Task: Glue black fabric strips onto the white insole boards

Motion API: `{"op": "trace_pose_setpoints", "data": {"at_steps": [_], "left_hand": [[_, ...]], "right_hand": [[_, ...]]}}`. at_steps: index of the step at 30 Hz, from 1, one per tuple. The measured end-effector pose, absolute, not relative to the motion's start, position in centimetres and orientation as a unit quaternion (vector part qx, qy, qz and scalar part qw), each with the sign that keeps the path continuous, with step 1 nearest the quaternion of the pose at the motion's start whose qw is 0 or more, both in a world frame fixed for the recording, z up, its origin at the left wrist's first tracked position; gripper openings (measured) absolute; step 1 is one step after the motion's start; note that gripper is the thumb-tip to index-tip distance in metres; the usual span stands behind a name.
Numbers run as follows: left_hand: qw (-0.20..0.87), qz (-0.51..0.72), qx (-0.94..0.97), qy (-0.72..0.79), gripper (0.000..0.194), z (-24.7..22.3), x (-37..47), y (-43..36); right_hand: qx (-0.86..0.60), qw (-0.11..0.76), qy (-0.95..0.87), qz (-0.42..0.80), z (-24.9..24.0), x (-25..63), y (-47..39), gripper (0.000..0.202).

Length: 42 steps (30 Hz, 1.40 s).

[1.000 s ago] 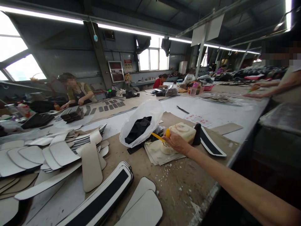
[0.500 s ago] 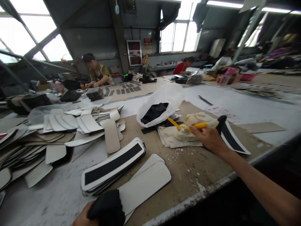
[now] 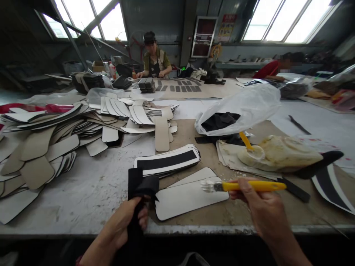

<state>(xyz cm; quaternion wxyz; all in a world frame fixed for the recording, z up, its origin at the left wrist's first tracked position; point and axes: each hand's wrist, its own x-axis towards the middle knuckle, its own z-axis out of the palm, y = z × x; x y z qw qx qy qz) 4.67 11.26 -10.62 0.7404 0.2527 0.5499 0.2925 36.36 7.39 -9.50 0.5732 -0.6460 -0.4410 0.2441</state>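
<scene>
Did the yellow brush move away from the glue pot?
Yes. The right hand carried the yellow brush from the glue pot toward the table's near edge.

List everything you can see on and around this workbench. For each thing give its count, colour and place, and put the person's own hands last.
brush: one, yellow handle, over the near edge
black strip: one, black, near edge
white panel: top of a small stack, white, under the brush tip
striped panels: one stack, white with black band, centre
beige pieces: many, beige, left
plastic bag: one, white, right
glue tub: one, cream, right
co-workers: two, far side
left hand: grip on the black strip
right hand: grip on the brush
</scene>
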Motion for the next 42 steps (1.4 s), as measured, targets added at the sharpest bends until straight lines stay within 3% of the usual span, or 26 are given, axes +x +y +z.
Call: {"op": "trace_pose_setpoints", "data": {"at_steps": [3,12,17,22,30,35,38,42], "left_hand": [[0.794,0.32,0.166,0.489,0.045,-10.7,4.6,10.7],[0.718,0.342,0.276,0.541,0.033,-12.3,6.4,10.3],[0.644,0.334,0.334,0.602,0.017,-12.1,7.5,10.2],[0.594,0.319,0.384,0.631,0.041,-12.0,7.3,9.7],[0.607,0.303,0.37,0.635,0.042,-12.7,7.3,10.3],[0.628,0.301,0.376,0.61,0.029,-11.7,6.4,10.5],[0.626,0.325,0.378,0.599,0.035,-10.3,5.3,10.3],[0.653,0.351,0.349,0.574,0.038,-7.8,4.2,9.0]], "right_hand": [[-0.599,0.603,-0.387,0.356,-9.6,30.9,7.6,0.037],[-0.598,0.519,-0.404,0.459,-11.3,24.7,7.3,0.046],[-0.657,0.487,-0.454,0.354,-11.6,26.8,7.3,0.046],[-0.729,0.455,-0.48,0.177,-11.0,32.3,7.5,0.045],[-0.657,0.408,-0.62,-0.131,-10.0,36.3,8.1,0.019],[-0.592,0.412,-0.671,-0.171,-7.9,35.8,7.4,0.01],[-0.553,0.422,-0.694,-0.185,-5.8,34.7,6.9,0.01],[-0.517,0.409,-0.749,-0.067,-4.4,31.4,6.9,0.012]]}}
